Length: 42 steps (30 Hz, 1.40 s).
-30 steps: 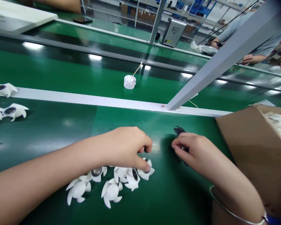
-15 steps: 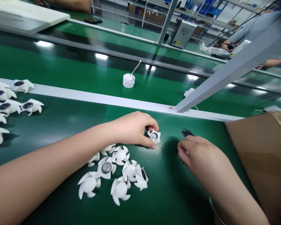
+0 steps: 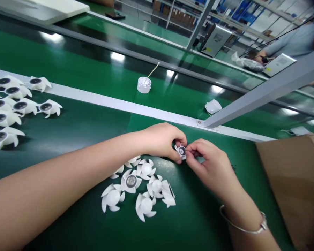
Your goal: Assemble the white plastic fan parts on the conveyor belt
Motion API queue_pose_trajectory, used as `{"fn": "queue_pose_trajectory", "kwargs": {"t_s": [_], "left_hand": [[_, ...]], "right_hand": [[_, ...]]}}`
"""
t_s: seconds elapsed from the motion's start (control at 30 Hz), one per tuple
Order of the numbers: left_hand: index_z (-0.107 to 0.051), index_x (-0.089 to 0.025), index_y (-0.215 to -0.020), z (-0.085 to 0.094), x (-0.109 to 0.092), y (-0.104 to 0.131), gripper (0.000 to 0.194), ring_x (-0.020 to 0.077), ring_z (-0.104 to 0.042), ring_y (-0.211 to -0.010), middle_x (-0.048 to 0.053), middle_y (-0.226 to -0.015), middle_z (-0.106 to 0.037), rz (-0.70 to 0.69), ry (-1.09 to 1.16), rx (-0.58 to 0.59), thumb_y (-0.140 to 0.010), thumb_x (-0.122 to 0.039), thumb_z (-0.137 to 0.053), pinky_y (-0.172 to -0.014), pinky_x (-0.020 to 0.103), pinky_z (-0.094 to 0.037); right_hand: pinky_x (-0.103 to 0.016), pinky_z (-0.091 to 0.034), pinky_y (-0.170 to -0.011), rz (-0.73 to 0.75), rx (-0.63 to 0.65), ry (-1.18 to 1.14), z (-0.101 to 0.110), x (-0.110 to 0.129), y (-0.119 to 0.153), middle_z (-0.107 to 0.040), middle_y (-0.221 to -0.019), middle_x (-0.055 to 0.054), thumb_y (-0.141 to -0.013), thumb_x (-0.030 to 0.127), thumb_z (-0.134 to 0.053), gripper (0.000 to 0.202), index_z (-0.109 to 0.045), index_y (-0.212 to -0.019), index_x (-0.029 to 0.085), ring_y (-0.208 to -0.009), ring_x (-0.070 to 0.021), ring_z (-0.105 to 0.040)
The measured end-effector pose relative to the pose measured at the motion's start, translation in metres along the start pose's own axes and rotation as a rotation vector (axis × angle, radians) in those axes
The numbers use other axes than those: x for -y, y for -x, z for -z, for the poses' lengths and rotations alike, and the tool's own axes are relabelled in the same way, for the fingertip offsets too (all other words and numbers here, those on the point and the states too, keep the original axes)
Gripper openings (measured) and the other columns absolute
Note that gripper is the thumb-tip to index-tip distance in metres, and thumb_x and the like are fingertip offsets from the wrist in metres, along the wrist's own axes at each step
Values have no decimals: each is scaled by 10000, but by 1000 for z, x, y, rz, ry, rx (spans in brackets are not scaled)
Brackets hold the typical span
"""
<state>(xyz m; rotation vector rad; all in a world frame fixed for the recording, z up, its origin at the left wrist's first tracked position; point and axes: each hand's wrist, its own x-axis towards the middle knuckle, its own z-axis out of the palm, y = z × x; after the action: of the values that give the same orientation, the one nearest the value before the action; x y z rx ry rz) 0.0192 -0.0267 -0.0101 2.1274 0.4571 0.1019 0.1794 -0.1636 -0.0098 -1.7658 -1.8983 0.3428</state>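
Fan wheel [image 3: 181,152], white with a dark ring at the hub, sits in the left grip [image 3: 162,141]: thumb below, forefinger above, clasped on its blades, ring side facing up and toward the right grip [image 3: 211,160]. Right grip: fingertips bunched against the wheel's near right side, at the hub; cannot tell whether they grasp the wheel itself or some small piece. Bracelet [image 3: 244,230] on the right wrist.

Loose fan wheels [image 3: 146,205] lie on the green table [image 3: 196,219] just below the left grip, on the wearer's side. Most have the domed hub up; one shows its ring side, another leans on edge. More fan wheels, set in rows [image 3: 5,138], well to the left of the left grip, dark centres up.

Black bits [image 3: 234,168] just right of the right grip, mostly hidden by it. Cardboard box [image 3: 279,170] farther right.

Beyond the left grip, past a white rail [image 3: 107,104]: white round housing [image 3: 144,85], upright, with a thin pale wire rising from it. Beyond the right grip, near a grey post [image 3: 240,103]: second white housing [image 3: 214,106], tilted.
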Motion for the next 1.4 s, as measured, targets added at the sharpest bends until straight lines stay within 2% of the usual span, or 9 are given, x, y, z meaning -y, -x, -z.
{"fn": "queue_pose_trajectory", "kwargs": {"t_s": [0.63,0.73,0.83,0.97,1.03,1.13,1.23,1.33,1.4], "left_hand": [[-722,-235,-887,0,3,-2,332,127,-560,-721,-41,-900,-683,13,22,11,-589,-316,-843,-580,281,-334],[-723,-237,-884,-1,4,-2,344,132,-564,-725,-40,-891,-685,-1,15,2,-585,-349,-852,-580,283,-332],[-727,-244,-936,0,5,-1,427,141,-575,-735,-31,-916,-695,-4,-4,2,-573,-424,-859,-579,277,-338],[-721,-252,-998,1,4,1,454,145,-600,-766,-30,-973,-702,21,-27,-17,-595,-423,-840,-592,264,-373],[-712,-240,-1019,1,4,2,438,149,-616,-809,-20,-1017,-696,21,-36,-41,-621,-388,-823,-634,255,-403],[-652,-234,-1174,1,4,4,623,159,-630,-868,7,-1155,-660,42,11,-58,-615,-448,-826,-694,246,-435],[-500,-256,-1365,1,4,4,867,178,-633,-899,24,-1202,-633,111,144,-109,-632,-640,-761,-701,255,-446],[-513,-239,-1326,1,6,0,709,188,-626,-883,42,-1096,-657,213,239,-253,-789,-698,-572,-693,270,-441],[-554,-233,-1242,2,7,-5,597,179,-619,-823,44,-1024,-663,272,307,-314,-854,-681,-477,-650,269,-441]], "right_hand": [[-393,-400,-646,440,20,674,-2,24,13,-666,-818,-102,-932,125,-536,150,-683,-943,96,-695,-232,-573],[-394,-426,-673,410,29,663,6,23,11,-674,-846,-92,-936,150,-530,186,-687,-1023,101,-714,-229,-591],[-373,-487,-763,266,-64,545,14,4,-16,-676,-968,-109,-937,182,-514,234,-675,-1098,129,-850,-241,-627],[-443,-472,-935,94,-149,632,9,-30,-88,-567,-1251,-197,-874,90,-473,455,-592,-1312,114,-1144,-320,-556],[-518,-446,-942,-27,-57,771,2,-40,-126,-422,-1444,-201,-853,34,-437,603,-511,-1429,198,-1288,-383,-444],[-476,-474,-826,-160,170,866,1,-41,-158,-492,-1362,-194,-851,63,-482,541,-600,-1343,255,-1170,-383,-525],[-383,-462,-703,-157,62,828,16,-27,-148,-582,-1130,-178,-833,237,-622,314,-679,-1136,179,-915,-301,-599],[-337,-430,-645,-99,-217,590,33,-11,-104,-602,-855,-81,-810,486,-684,318,-644,-890,181,-751,-229,-571],[-317,-413,-614,-91,-337,442,38,-5,-71,-572,-714,-26,-839,499,-656,309,-594,-776,203,-658,-188,-544]]}}
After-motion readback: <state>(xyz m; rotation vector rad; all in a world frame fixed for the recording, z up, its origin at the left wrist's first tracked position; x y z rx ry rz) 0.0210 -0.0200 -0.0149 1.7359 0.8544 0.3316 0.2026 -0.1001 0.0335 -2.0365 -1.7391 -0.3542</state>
